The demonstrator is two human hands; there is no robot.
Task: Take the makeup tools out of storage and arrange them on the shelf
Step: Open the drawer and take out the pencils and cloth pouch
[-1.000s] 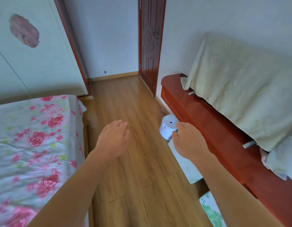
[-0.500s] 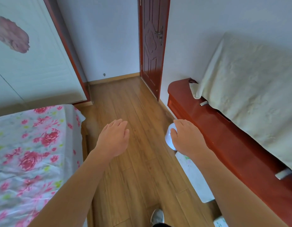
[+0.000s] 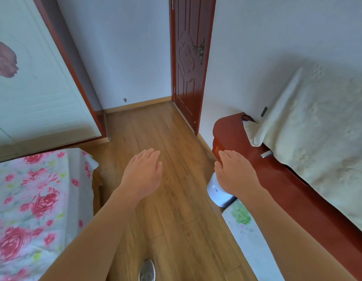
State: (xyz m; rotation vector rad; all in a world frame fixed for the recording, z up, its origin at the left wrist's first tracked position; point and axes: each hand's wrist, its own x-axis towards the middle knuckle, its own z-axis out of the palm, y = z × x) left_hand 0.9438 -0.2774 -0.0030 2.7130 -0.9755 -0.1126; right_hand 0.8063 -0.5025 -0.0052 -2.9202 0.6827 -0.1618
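Note:
No makeup tools show in the head view. My left hand hangs palm down over the wooden floor, fingers loosely together, holding nothing. My right hand is also palm down and empty, hovering beside the rounded end of a red-brown wooden cabinet on the right. A cream cloth covers most of the cabinet top and whatever lies under it. A small white round stool sits on the floor, partly hidden behind my right wrist.
A bed with a pink rose sheet fills the lower left. A white wardrobe stands beyond it. A dark red door lies ahead past the wooden floor. A white floral mat lies along the cabinet. My shoe tip shows below.
The view has moved forward toward the door and tilted up. The stool has slid nearer and lower behind my right wrist. Both hands stay empty, level in front of me.

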